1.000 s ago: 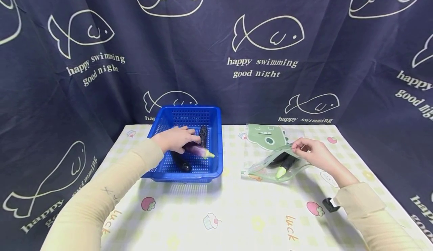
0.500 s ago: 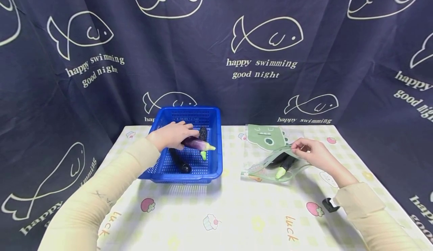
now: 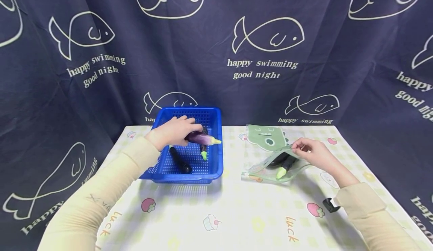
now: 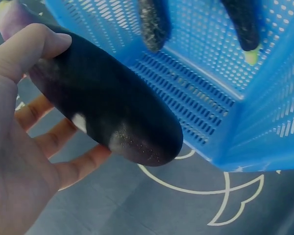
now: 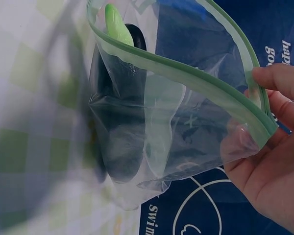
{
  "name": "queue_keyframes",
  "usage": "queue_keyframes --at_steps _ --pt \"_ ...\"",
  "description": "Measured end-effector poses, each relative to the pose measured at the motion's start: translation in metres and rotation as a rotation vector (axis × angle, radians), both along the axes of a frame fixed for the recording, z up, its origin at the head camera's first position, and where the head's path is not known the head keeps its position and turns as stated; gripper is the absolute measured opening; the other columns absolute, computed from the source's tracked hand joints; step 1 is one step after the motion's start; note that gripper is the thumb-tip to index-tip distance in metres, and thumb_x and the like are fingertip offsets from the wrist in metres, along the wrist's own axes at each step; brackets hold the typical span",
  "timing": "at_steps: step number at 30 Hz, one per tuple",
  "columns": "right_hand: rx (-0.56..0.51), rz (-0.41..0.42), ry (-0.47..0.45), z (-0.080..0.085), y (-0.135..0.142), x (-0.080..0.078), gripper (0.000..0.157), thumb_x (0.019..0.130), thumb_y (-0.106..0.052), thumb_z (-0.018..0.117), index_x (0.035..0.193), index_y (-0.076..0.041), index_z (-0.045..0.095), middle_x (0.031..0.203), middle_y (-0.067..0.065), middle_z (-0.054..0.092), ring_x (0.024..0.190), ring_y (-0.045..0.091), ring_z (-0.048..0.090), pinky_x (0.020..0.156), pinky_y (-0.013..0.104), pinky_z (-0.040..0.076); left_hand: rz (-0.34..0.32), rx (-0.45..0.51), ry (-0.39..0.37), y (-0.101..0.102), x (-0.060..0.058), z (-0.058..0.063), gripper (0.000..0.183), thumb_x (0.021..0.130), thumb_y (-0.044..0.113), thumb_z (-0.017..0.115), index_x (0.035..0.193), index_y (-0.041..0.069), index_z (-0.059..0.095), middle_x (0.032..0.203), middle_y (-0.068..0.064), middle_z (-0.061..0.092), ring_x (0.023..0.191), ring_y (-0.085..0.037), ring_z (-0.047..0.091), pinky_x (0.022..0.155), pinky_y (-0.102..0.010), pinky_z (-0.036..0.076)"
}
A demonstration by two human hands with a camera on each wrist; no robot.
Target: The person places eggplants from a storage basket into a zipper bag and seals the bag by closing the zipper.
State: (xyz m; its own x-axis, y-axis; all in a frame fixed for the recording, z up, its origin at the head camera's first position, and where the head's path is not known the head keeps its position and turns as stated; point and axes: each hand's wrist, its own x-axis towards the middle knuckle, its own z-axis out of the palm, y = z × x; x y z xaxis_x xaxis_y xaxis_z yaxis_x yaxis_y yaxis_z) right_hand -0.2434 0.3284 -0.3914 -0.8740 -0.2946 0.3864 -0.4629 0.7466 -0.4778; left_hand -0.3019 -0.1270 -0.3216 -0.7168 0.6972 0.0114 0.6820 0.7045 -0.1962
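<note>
My left hand (image 3: 177,131) grips a purple eggplant (image 4: 108,98) over the blue basket (image 3: 219,161), its pale green stem end toward the right. In the left wrist view the thumb lies on top of it and the fingers curl beneath. Below it in the basket are a dark eggplant (image 3: 180,161) and a dark, rough-skinned vegetable (image 3: 204,151) with a light green tip. My right hand (image 3: 314,153) pinches the green-edged mouth of a clear zip bag (image 5: 196,78), which gapes. Inside the bag lie dark eggplants (image 3: 287,162), one with a green stem end (image 5: 116,27).
A patterned tablecloth (image 3: 189,213) covers the table. A navy curtain (image 3: 203,70) hangs behind and at both sides. A small black clip-like object (image 3: 330,204) is near my right sleeve.
My left hand has lifted the purple eggplant upward and slightly right, off the other vegetables in the basket. My right hand stays at the bag.
</note>
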Motion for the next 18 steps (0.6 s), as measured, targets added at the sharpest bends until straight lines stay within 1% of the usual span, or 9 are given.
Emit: queue_keyframes --at_steps 7,12,18 --pt "-0.009 0.008 0.012 0.0 0.0 -0.001 0.01 0.079 -0.005 0.06 0.083 -0.015 0.062 0.075 -0.003 0.06 0.063 0.004 0.052 0.06 0.016 0.041 -0.005 0.052 0.03 0.007 0.01 0.012 0.054 0.071 0.029 0.073 0.118 0.031 0.047 0.104 0.001 0.051 0.094 -0.023 0.047 0.08 -0.047 0.044" --pt "-0.007 0.004 0.004 0.0 0.0 -0.001 0.01 0.079 -0.006 0.061 0.082 -0.015 0.062 0.074 -0.003 0.06 0.063 0.004 0.052 0.06 0.017 0.042 0.012 0.078 0.042 0.011 0.013 0.015 0.055 0.072 0.029 0.072 0.12 0.029 0.047 0.103 0.0 0.051 0.094 -0.023 0.047 0.079 -0.047 0.044" --pt "-0.013 0.004 -0.003 0.0 0.0 -0.001 0.008 0.08 -0.007 0.061 0.083 -0.015 0.062 0.075 -0.003 0.06 0.064 0.004 0.051 0.061 0.016 0.041 0.019 0.099 0.066 0.018 0.02 0.019 0.058 0.072 0.031 0.072 0.124 0.028 0.046 0.108 -0.002 0.052 0.099 -0.026 0.048 0.081 -0.05 0.044"
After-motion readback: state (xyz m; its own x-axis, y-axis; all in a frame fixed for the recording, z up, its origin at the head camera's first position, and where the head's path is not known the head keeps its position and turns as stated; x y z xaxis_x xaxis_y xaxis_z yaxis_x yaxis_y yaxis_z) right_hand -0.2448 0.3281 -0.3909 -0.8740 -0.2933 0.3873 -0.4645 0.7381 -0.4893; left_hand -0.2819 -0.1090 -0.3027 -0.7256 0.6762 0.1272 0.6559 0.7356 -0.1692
